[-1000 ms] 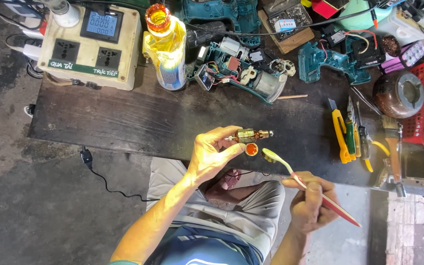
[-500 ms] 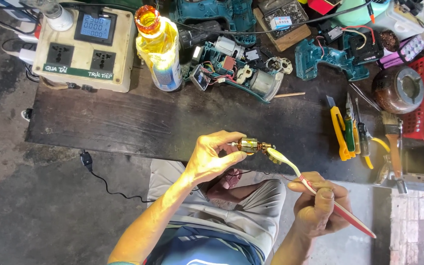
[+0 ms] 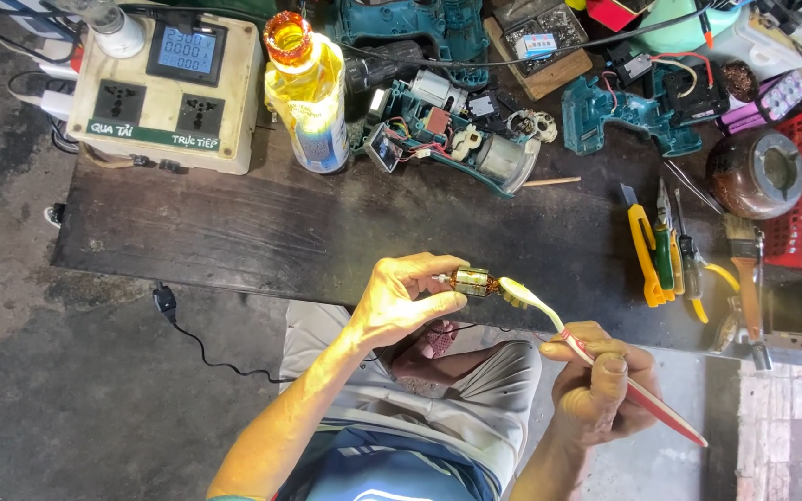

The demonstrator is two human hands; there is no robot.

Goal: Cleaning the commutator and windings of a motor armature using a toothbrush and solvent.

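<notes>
Below the dark bench [image 3: 234,232], your left hand [image 3: 401,301] pinches the small copper armature [image 3: 472,282] while your right hand [image 3: 596,390] grips the toothbrush [image 3: 596,357]; hard scrubbing could probably knock it loose.

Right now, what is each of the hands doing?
Left hand: closed on a small motor rotor.
Right hand: closed on a toothbrush, bristles on the rotor.

Bare bench [image 3: 234,232] — tools [image 3: 670,255] rightward
</notes>
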